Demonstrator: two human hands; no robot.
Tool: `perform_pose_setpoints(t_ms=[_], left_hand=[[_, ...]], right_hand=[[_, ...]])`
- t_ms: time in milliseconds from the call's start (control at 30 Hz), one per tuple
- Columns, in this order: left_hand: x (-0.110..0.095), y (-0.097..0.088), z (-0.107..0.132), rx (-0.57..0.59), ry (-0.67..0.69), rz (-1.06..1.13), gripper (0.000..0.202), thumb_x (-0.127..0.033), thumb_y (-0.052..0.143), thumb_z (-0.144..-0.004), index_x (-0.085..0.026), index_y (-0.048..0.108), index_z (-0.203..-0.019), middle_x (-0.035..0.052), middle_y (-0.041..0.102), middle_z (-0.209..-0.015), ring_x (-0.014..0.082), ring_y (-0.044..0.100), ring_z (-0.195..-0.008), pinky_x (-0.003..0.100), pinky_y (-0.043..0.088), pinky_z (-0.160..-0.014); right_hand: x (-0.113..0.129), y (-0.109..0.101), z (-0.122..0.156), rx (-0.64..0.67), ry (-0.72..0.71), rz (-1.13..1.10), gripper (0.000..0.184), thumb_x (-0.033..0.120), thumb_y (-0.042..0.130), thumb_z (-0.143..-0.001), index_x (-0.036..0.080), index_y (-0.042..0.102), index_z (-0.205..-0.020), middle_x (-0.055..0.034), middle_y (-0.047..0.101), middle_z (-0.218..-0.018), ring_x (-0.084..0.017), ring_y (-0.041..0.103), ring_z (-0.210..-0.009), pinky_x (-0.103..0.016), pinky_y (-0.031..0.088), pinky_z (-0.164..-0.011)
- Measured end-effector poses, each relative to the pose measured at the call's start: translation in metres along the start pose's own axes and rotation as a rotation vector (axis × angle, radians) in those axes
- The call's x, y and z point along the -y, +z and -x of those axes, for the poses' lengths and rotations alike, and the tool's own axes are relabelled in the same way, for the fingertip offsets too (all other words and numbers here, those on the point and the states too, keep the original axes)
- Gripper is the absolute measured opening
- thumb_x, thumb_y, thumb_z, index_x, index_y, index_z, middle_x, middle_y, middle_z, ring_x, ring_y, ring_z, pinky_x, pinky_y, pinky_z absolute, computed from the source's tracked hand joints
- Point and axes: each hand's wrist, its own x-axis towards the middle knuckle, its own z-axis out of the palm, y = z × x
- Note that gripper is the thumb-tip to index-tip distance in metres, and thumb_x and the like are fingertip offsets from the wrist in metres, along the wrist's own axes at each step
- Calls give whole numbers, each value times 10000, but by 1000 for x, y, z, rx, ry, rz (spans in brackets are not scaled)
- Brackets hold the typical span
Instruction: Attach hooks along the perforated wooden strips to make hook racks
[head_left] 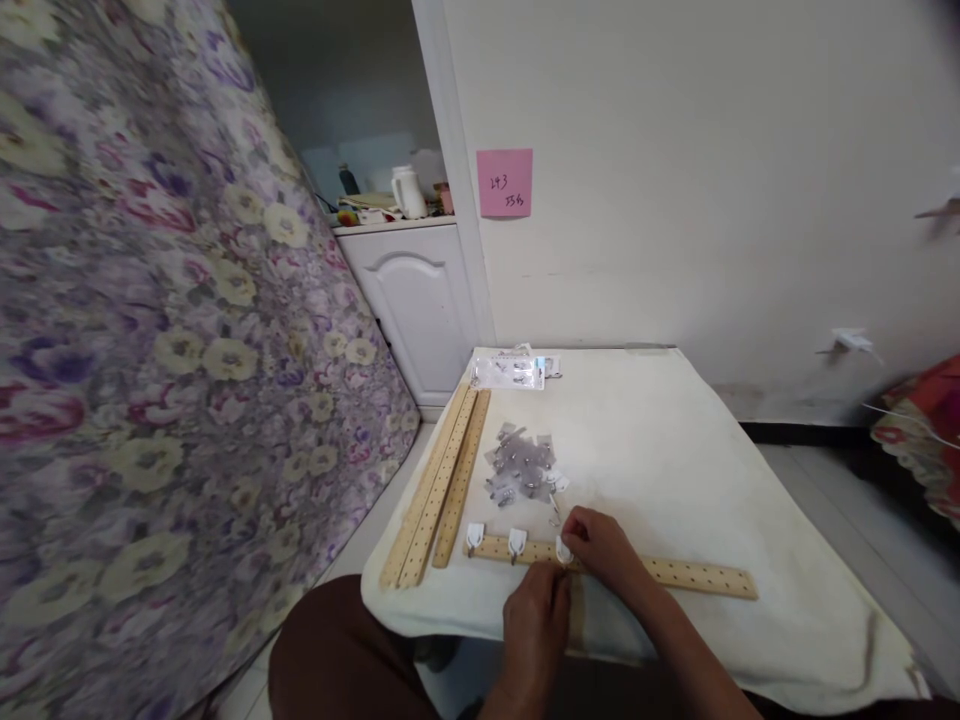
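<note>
A perforated wooden strip lies crosswise near the table's front edge. Two white hooks sit on its left part, and a third white hook is at its middle, between my hands. My right hand is closed, its fingertips pinching the right side of that third hook. Just below it, my left hand is closed at the strip's front edge, fingertips by the hook's lower end; what they grip is hidden. Beyond the strip lies a pile of small clear packets with metal pieces in them.
More perforated wooden strips lie lengthwise along the table's left side. Clear plastic packages rest at the far edge of the cloth-covered table. A floral curtain hangs at left; a wall stands behind.
</note>
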Motion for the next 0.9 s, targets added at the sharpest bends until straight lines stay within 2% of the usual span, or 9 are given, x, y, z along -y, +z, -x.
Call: perform_pose_setpoints(t_ms=[367, 533, 633, 700, 900], left_hand=[[-4, -3, 0, -7, -10, -25, 184, -241, 397, -852, -203, 569, -797, 17, 614, -755, 154, 566, -709, 248, 386, -640], [-2, -1, 0, -29, -31, 18, 178, -271, 419, -850, -210, 560, -941, 6, 622, -766, 149, 574, -689, 251, 419, -636], [2, 1, 1, -59, 5, 39, 238, -271, 432, -850, -211, 536, -1055, 29, 639, -900, 154, 594, -785, 270, 448, -713], [4, 2, 0, -64, 47, 42, 246, -255, 425, -855, -213, 542, -1067, 43, 635, -984, 157, 592, -872, 280, 451, -775], [5, 2, -1, -68, 83, 39, 239, -233, 424, -855, -210, 576, -1039, 50, 650, -985, 162, 603, -900, 288, 470, -797]], right_hand=[[-2, 5, -3, 15, 33, 140, 102, 190, 500, -699, 196, 602, -697, -4, 628, -687, -125, 530, -644, -212, 301, -578], [-2, 6, -2, -3, 41, 144, 105, 200, 495, -707, 196, 600, -703, -5, 633, -682, -125, 537, -646, -210, 299, -575], [-3, 7, -3, -2, 43, 144, 107, 194, 497, -701, 195, 604, -702, -6, 637, -683, -126, 540, -645, -212, 302, -575], [-3, 7, -4, 2, 48, 143, 111, 192, 495, -700, 195, 606, -699, -7, 640, -681, -127, 542, -642, -214, 305, -573], [-4, 1, -2, 55, 25, 48, 97, 220, 523, -695, 188, 614, -704, -9, 641, -679, -131, 549, -645, -216, 336, -586]])
